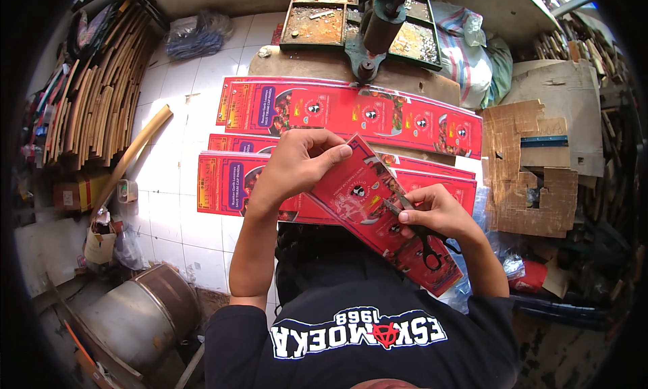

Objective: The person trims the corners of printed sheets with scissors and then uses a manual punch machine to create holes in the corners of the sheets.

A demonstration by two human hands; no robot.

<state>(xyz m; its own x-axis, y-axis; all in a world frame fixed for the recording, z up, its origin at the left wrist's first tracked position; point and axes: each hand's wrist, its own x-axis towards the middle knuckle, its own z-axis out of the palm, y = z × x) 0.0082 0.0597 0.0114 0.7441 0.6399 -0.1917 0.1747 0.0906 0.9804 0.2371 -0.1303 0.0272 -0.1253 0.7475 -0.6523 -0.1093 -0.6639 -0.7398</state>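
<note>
A long red printed strip (pixel 358 199) with food pictures slants across my front, from upper left to lower right. My left hand (pixel 307 163) pinches its upper end between thumb and fingers. Black-handled scissors (pixel 430 246) are in my right hand (pixel 439 215), over the strip's middle, blades pointing up and left. Whether the blades touch the strip I cannot tell. Beneath and beyond lie more red printed strips: a far stack (pixel 297 109) and a near stack (pixel 219 180), which my left wrist and the held strip partly cover.
Behind the far stack stands a green metal press (pixel 381 35) with trays of scraps beside it. Cut brown cardboard (pixel 503 166) lies at the right, near a white striped sack (pixel 459 51). Wooden slats (pixel 101 85) are piled at left, with a metal drum (pixel 138 315) nearer me.
</note>
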